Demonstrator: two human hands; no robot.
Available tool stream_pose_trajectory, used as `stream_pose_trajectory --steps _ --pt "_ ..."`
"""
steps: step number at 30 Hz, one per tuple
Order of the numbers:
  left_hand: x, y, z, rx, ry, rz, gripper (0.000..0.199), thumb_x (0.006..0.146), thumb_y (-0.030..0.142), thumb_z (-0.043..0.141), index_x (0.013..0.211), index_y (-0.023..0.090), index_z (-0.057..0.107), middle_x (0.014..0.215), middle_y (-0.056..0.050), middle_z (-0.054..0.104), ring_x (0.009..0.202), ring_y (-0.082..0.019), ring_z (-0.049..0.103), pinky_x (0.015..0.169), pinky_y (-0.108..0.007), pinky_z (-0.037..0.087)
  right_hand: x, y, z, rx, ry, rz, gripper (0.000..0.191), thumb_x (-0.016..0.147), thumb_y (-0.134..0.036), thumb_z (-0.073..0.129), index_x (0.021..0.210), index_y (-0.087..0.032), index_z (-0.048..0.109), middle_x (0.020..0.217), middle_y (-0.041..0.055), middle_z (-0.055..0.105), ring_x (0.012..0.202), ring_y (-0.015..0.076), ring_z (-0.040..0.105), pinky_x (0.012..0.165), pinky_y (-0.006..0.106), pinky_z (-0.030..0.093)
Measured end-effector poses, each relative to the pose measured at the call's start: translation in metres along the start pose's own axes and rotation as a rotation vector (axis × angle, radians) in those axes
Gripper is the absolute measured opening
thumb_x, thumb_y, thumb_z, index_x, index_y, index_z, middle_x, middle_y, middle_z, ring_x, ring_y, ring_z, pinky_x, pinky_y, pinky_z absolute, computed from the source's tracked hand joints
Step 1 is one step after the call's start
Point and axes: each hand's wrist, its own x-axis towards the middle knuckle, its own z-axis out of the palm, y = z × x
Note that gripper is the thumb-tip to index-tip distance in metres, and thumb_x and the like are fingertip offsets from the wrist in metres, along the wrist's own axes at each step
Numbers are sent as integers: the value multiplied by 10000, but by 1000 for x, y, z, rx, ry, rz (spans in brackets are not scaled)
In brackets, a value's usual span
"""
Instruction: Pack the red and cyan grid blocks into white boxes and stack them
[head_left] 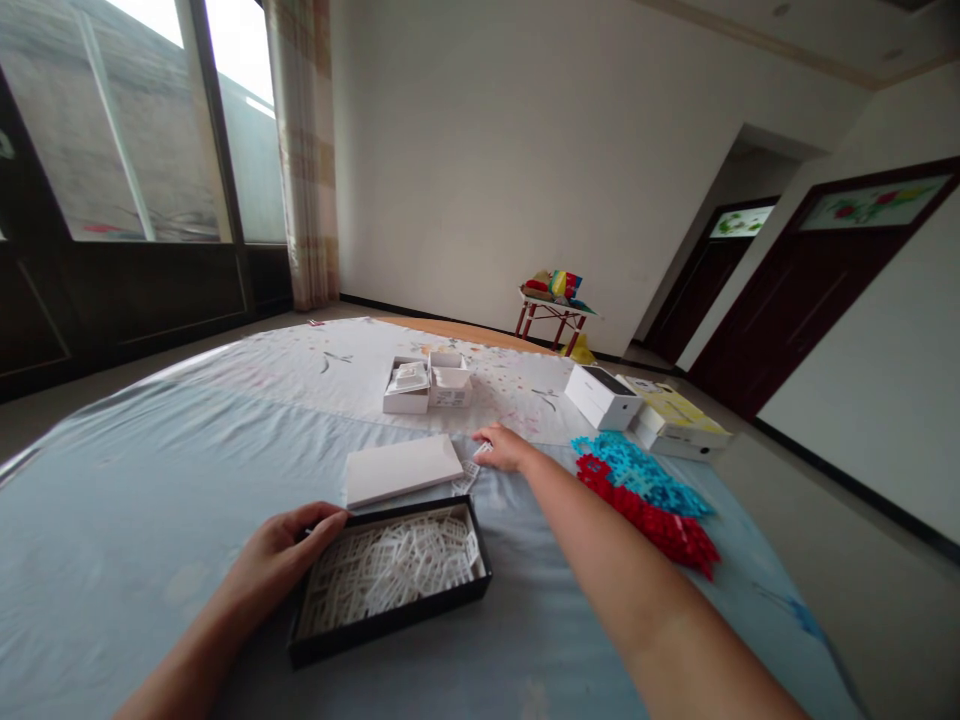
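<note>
Left hand [281, 555] curled on the near-left corner of the black tray [390, 582], fingers over its rim. Tray full of white pieces, in front on the blue cloth [135, 500]. Right hand [504, 447] stretched far, fingers closed on a small white piece [480, 452], just beside the white lid [403, 468].

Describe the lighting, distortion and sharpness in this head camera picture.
Head view: daylight floods in through the overexposed window; wide-angle distortion bows the table edge and tilts the doors; the left hand on the black box looks sharp, the right hand slightly soft.
</note>
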Motion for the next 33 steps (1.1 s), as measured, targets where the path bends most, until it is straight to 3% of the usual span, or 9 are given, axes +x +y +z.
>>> stream_pose_trajectory --steps 5,9,12,16,20,23,27,30,33 --pt "1 -1 -1 -19 -1 -8 499 683 602 518 916 178 639 767 -13 682 737 -192 605 625 -208 457 -27 -3 4 71 79 -2 170 641 -183 654 810 -170 668 902 47 590 838 164 553 791 268 414" --pt "2 -2 0 -50 24 -3 497 651 601 550 904 188 659 767 -11 694 740 -204 620 625 -209 468 -46 -2 0 164 161 7 142 639 -162 652 781 -168 656 842 32 598 793 152 551 770 273 418" --pt "2 -2 0 -62 35 -19 501 630 598 570 908 193 669 755 -9 699 723 -201 621 605 -201 469 -56 -9 -12 252 208 23 165 702 -220 615 854 -159 635 780 17 607 684 127 548 674 259 445" --pt "3 -2 0 -79 25 -18 488 632 600 571 892 198 668 738 -4 695 711 -189 611 595 -189 464 -70 -47 -31 523 207 -34 309 757 -369 581 975 -151 589 776 16 599 633 106 536 567 227 462" --pt "2 2 0 -71 18 -16 465 641 597 566 865 200 662 754 1 695 720 -178 608 604 -176 460 -86 -95 -38 778 14 -235 418 712 -408 640 1057 -179 578 964 46 610 723 106 566 650 243 483" --pt "-1 5 0 -48 39 -3 464 637 588 575 860 191 668 755 -3 697 727 -183 611 613 -176 461 -88 -103 -33 684 32 -249 446 740 -390 618 1132 -188 549 1075 72 593 818 132 585 726 267 481" --pt "-5 9 1 -81 23 -1 463 650 566 587 898 182 663 758 4 699 734 -193 618 616 -187 471 -78 -74 -19 347 216 -73 313 785 -291 554 1075 -177 583 1051 77 616 885 158 586 805 292 456" --pt "-7 12 0 -109 -6 -16 478 648 554 604 935 174 652 766 4 701 721 -192 620 605 -196 477 -71 -53 -6 113 209 34 311 771 -290 560 1056 -169 592 1103 103 599 1019 203 540 889 325 400" --pt "-8 13 -4 -139 -17 -34 490 635 543 627 949 167 654 809 -9 707 755 -203 626 625 -207 485 -67 -47 9 72 160 62 401 729 -393 602 1062 -170 587 1142 120 576 1089 258 495 906 380 374"
